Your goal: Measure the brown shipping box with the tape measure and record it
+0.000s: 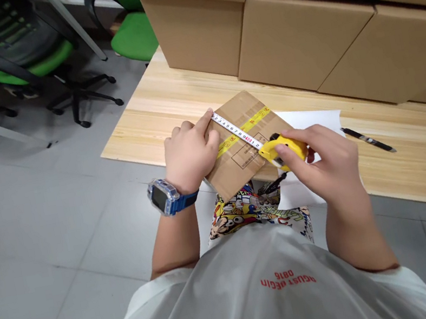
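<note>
A small brown cardboard box (243, 107) sealed with yellow tape lies on the wooden table's (154, 109) near edge. My left hand (190, 152), with a blue watch on its wrist, pins the end of a white measuring tape (235, 131) to the box's left edge with the index finger. My right hand (323, 162) grips the yellow tape measure case (283, 150) at the box's right side. The tape stretches across the top of the box between both hands.
Large cardboard boxes (298, 34) are stacked along the back of the table. A white sheet of paper (313, 120) lies under the small box, and a black pen (368, 139) rests to the right. Green office chairs (133, 36) stand on the grey floor to the left.
</note>
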A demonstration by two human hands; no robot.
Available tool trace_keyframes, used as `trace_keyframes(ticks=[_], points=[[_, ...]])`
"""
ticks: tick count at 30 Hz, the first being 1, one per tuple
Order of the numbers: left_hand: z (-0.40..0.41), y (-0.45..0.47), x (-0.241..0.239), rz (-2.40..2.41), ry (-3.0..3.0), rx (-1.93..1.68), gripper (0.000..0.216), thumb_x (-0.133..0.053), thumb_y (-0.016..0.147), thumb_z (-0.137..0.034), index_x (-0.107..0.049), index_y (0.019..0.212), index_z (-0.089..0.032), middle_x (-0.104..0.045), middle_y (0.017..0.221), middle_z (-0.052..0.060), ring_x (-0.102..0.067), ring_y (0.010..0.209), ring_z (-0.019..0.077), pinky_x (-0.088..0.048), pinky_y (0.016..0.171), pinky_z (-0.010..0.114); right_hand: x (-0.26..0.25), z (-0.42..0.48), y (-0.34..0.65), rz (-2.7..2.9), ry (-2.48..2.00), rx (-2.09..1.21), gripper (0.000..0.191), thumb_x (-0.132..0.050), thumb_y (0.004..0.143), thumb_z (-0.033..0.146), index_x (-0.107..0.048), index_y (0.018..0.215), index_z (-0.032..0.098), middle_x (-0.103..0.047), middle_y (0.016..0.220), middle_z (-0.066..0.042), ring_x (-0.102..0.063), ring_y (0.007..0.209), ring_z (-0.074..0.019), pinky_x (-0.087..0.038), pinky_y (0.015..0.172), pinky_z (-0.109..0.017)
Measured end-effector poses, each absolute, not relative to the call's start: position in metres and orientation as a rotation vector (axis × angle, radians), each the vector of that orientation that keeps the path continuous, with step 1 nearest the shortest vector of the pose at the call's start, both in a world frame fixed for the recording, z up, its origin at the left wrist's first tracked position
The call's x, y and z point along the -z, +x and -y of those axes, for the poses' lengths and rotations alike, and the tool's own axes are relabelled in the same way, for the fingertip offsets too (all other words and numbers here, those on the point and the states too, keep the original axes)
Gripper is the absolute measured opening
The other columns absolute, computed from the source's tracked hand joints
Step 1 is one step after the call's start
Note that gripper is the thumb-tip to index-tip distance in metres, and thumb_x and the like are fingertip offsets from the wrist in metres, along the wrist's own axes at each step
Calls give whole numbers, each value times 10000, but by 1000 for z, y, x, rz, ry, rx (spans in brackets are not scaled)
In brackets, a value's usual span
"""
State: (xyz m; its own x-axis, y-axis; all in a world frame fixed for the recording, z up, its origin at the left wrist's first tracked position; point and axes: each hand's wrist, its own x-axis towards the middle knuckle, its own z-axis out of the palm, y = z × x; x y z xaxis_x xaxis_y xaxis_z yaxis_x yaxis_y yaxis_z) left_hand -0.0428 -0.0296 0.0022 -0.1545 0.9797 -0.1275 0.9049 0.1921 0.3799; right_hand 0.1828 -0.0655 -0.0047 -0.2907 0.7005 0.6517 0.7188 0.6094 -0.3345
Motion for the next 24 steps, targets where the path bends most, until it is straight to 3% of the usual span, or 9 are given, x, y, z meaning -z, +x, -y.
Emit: trace_keyframes(ticks=[3,8,12,17,24], points=[[31,-43,-2,-2135,1808,-280,661,-247,885,-396,-388,1530,-416,-631,1308,129,-583,1248,328,-519,1150,662,10,51,171,2037,-1076,71,173,-694,977,331,-748,1060,189,-730,809,-54,-645,647,-183,-464,560,-318],[32,-42,-1,-2153,1833,-273,658,-229,892,-390,-377,1533,-412,-627,1328,135,-588,1268,334,-531,1143,647,9,23,141,2144,-1138,150,288,-632,1005,384,-768,1117,157,-754,899,-100,-708,795,-261,-549,701,-365],[31,-43,0,-2149,1827,-271,640,-235,908,-429,-375,1532,-415,-619,1356,141,-579,1292,341,-526,1152,650,-5,8,123,2285,-1183,-117,399,-669,966,408,-714,1232,113,-748,1159,-168,-712,1069,-335,-574,937,-461],[31,-43,1,-2151,1826,-276,634,-246,903,-398,-400,1518,-414,-624,1348,138,-582,1280,328,-528,1146,622,-16,-1,113,2412,-1239,-248,498,-671,876,191,-630,1363,91,-685,1343,-212,-641,1259,-396,-518,1072,-578],[28,-46,11,-2104,1726,-539,635,-334,879,-363,-426,1507,-371,-679,1240,114,-605,1192,268,-518,1167,581,0,-19,104,2350,-1200,-315,579,-621,902,134,-561,1476,95,-671,1382,-191,-635,1286,-356,-501,1134,-540]])
